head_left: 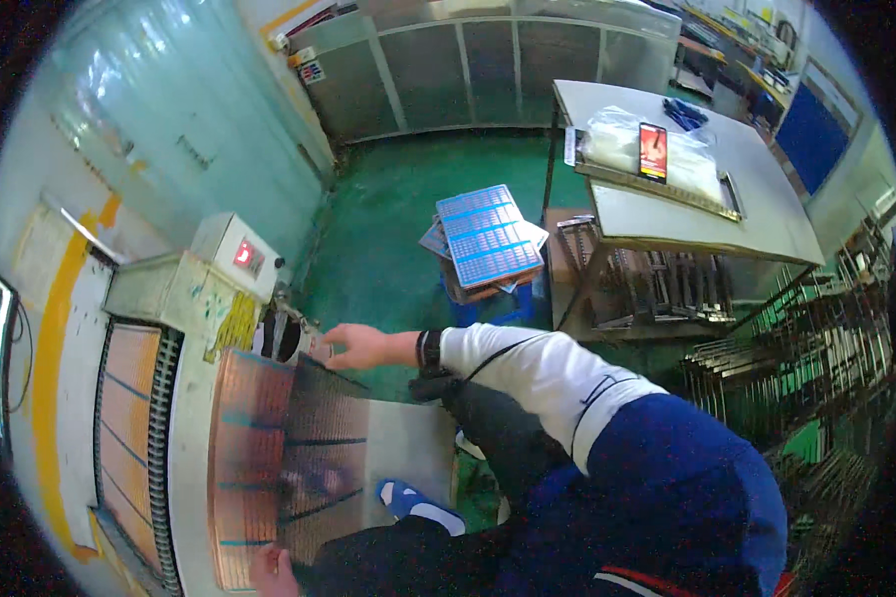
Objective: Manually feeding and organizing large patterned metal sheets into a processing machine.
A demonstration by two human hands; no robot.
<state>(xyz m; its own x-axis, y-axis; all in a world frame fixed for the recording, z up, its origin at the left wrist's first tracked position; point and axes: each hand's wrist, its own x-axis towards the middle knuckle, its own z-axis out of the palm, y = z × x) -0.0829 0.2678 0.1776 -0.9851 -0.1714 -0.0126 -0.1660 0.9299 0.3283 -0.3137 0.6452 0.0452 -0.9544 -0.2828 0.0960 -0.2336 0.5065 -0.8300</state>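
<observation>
My right arm reaches across to the left, and my right hand [358, 346] has its fingers closed at the far edge of a thin dark panel [324, 448] with blue-grey stripes. My left hand [272, 572] is at the near end of the same panel, its fingers bent against the edge and partly cut off by the lower rim. A brighter copper-coloured panel [249, 438] with teal stripes lies right beside it, on the left. The panels overlap the pale bench top [408, 438]; the dark one is slightly blurred.
Copper striped panels stand in a black slotted rack [129, 408] at far left. Behind the bench are a white control box [237, 254] and yellow gloves [232, 326]. Stacked blue-striped panels [493, 237] sit on a blue stool [513, 305]. A white table [707, 214] holds a phone [653, 151]; metal racks [816, 368] stand right.
</observation>
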